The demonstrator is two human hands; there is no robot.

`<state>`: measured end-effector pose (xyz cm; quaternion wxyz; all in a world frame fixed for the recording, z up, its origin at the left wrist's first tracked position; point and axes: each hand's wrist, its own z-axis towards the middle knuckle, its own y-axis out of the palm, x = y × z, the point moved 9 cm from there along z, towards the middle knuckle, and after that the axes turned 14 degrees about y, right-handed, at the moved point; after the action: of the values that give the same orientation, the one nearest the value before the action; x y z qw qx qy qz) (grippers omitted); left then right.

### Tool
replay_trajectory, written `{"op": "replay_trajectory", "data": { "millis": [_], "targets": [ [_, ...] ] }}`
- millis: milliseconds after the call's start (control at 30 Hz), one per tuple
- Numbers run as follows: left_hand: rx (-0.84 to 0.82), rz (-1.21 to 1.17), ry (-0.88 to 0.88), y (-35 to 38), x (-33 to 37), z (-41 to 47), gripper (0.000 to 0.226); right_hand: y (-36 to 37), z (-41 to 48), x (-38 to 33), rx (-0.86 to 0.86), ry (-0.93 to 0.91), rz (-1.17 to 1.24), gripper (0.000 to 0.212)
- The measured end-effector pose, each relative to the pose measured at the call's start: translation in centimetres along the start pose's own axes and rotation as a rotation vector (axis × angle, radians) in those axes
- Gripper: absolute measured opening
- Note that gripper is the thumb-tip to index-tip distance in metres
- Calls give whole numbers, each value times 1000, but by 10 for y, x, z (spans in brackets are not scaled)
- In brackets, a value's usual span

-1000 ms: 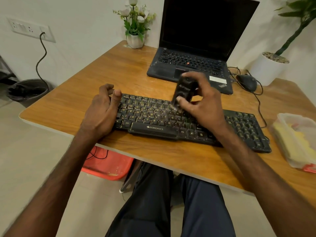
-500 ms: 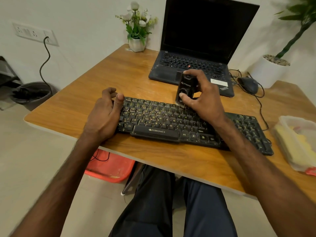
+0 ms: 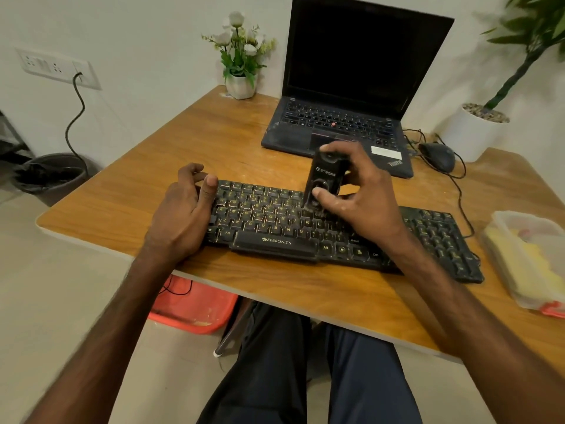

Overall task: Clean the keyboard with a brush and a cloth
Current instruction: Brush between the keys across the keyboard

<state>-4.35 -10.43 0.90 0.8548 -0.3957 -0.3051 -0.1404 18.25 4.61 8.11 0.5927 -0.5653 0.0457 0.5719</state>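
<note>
Nearby: brush point(image 3: 324, 175) on keyboard point(image 3: 269, 218), laptop point(image 3: 336, 127) behind, mouse point(image 3: 438, 156) and container point(image 3: 519, 215) right.

I see an open laptop point(image 3: 336, 127) at twelve o'clock on the bench point(image 3: 146, 191), with a flower vase point(image 3: 241, 85) at eleven. A mouse point(image 3: 438, 156) and a potted plant point(image 3: 470, 136) sit at two.

Head-worn, downward, close over keyboard point(image 3: 269, 215)
</note>
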Motion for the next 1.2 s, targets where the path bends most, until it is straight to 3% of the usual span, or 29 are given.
{"op": "replay_trajectory", "data": {
  "millis": [133, 200, 367, 467, 567, 667, 800, 1000, 1100, 1200],
  "targets": [
    [-7, 9, -1, 1, -3, 0, 107, 26, -39, -26, -196, -141, 48, 60],
    [-11, 4, 2, 1, -3, 0, 107, 15, -28, -20, -120, -153, 0, 60],
    [-1, -1, -1, 0, 1, -1, 109, -27, 2, 22, 108, 71, 72, 60],
    [2, 9, -6, 1, -2, -1, 106, -5, -22, 4, -7, 75, 138, 60],
    [-5, 19, -4, 2, -3, -1, 103, 28, -48, -27, -178, -65, 180, 58],
    [-8, 14, -5, 1, -3, -1, 104, 22, -23, -23, -82, -108, 39, 59],
    [0, 8, -12, 1, -4, -1, 106, -15, 25, 17, 113, 17, -36, 59],
    [12, 9, 4, 1, -1, 0, 99, 6, -15, -13, 11, -79, 90, 59],
    [11, 9, -4, 1, -2, 0, 97, 22, -14, -22, -24, -178, -20, 58],
    [10, -2, -1, 0, -2, 0, 105, 15, 18, -11, 23, -157, -90, 58]
  ]
}}
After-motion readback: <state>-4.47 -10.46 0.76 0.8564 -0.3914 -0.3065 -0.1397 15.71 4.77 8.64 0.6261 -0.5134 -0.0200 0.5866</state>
